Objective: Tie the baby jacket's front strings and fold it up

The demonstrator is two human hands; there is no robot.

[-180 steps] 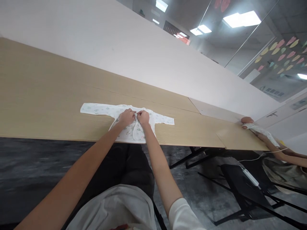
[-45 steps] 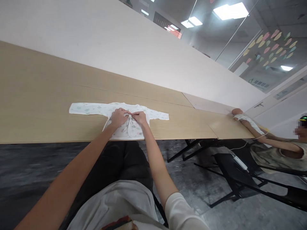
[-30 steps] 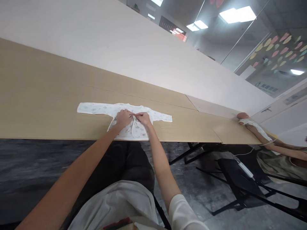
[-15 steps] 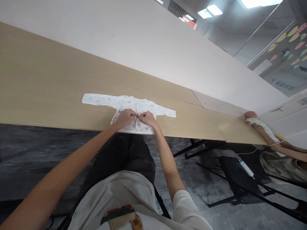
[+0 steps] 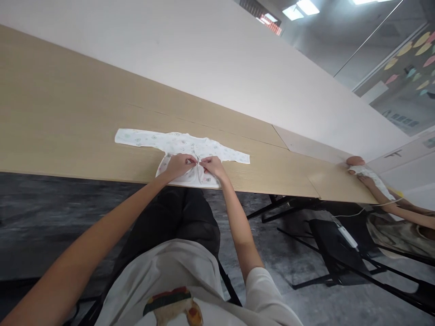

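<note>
A small white baby shirt [image 5: 176, 144] with a pale print lies spread on the table, sleeves out to both sides and its hem near the front edge. My left hand [image 5: 181, 165] pinches the cloth at the front opening, left of the middle. Close beside it, my right hand [image 5: 212, 166] pinches the other side of the same opening. The cloth between my fingertips is slightly lifted and creased. Whatever fastener may lie under the fingers is too small to make out.
The long wooden table [image 5: 68, 99] runs along a white partition [image 5: 170, 54]. Far right, another person's hands [image 5: 369, 183] are at a doll [image 5: 355, 161] in white clothing. A black folding chair [image 5: 336, 244] with a white power strip [image 5: 348, 237] stands below.
My hands have drawn slightly apart at the shirt's front, the right one shifting a little to the right. The view has tilted slightly.
</note>
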